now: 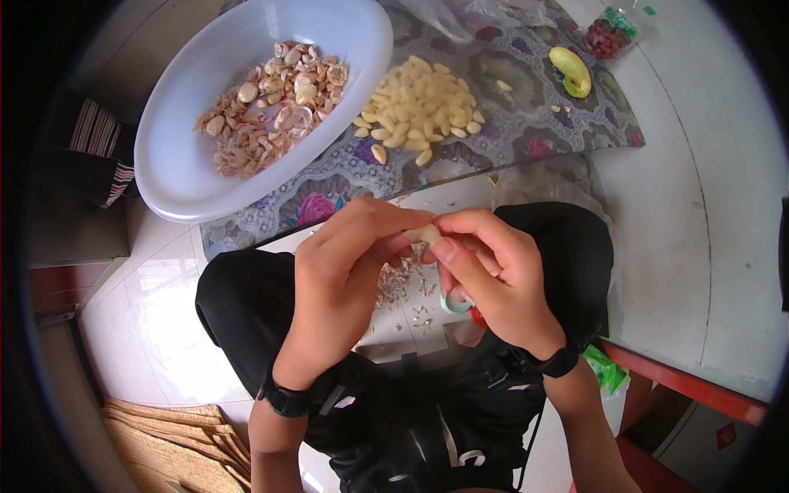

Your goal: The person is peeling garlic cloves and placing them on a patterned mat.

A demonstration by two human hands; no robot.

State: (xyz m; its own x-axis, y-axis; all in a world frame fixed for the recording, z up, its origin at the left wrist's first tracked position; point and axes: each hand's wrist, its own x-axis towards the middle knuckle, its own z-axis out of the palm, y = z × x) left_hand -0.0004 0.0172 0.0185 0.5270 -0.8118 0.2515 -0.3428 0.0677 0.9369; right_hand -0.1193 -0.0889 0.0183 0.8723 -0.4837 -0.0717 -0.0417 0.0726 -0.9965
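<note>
A pale garlic clove [424, 233] is pinched between the fingertips of my left hand [345, 271] and my right hand [502, 277], which meet above my lap. Scissors or another tool with a pale green ring handle [455, 303] may hang at my right fingers; its kind is unclear. Beyond my hands, peeled garlic cloves [425, 101] lie heaped on a flowered tablecloth [394, 169]. Left of the heap, a white plastic basin [179, 154] holds unpeeled cloves and loose garlic skins [253, 148]. Both wrists wear black bands.
A yellow-green curved piece of peel or fruit [573, 73] and a clear bag of dark red fruit [609, 37] lie at the upper right. Garlic skins [397, 283] litter the floor between my knees. Folded brown mats [175, 440] lie lower left; a green bag [607, 370] is lower right.
</note>
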